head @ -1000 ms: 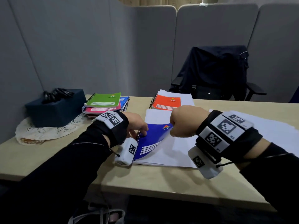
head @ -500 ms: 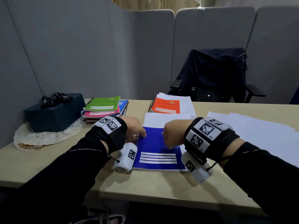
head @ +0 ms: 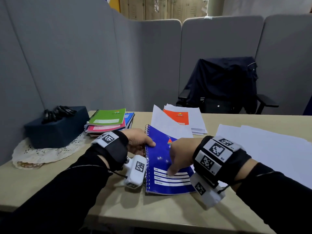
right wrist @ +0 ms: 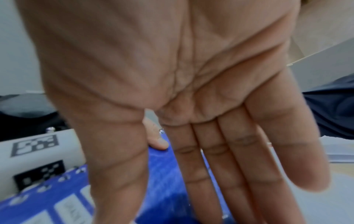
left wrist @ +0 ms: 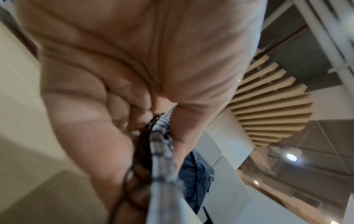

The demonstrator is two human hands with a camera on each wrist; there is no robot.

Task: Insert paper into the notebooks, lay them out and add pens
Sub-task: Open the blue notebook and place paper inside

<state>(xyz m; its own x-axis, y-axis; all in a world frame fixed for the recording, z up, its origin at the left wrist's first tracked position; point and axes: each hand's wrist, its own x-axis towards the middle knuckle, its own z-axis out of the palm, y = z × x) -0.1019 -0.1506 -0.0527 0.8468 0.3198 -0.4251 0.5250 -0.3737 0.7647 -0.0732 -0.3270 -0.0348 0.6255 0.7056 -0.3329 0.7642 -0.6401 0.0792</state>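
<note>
I saw the tan table [head: 152, 210] carrying a lace doily [head: 43, 153], a notebook stack [head: 108, 123], an orange notebook [head: 177, 116] on sheets, and spread white paper [head: 270, 146].

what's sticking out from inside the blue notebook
A white sheet of paper pokes out past the top edge of the blue notebook. How far it reaches inside is hidden by the closed cover, the left hand and the right hand.
</note>
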